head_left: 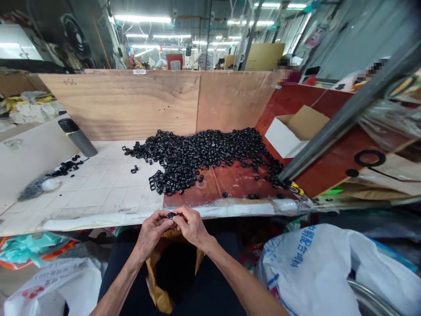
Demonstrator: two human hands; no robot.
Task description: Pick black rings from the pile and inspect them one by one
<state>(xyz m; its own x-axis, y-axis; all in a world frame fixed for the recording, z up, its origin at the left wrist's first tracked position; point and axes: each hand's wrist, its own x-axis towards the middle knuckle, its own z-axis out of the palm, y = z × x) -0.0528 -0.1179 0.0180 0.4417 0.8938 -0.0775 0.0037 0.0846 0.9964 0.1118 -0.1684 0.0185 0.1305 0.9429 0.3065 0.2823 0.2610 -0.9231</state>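
Observation:
My left hand [153, 228] and my right hand [190, 226] meet just in front of the table's near edge. Between their fingertips they pinch one small black ring-like part [171, 215]; its exact kind is too small to make out. Under the hands, an open yellow bag [154, 281] stands between my legs, its inside dark. Beyond the edge, a large heap of similar small black parts [204, 151] spreads over the table, partly on the pale left surface and partly on the red-brown right one.
A dark grey bottle [79, 138] stands at the left, near a small pile of black pieces [67, 167] and a plastic bag [36, 188]. An open white box [289, 134] leans at the right behind a slanted metal post [342, 112]. White sacks [315, 267] flank my legs. A wooden board [138, 103] backs the table.

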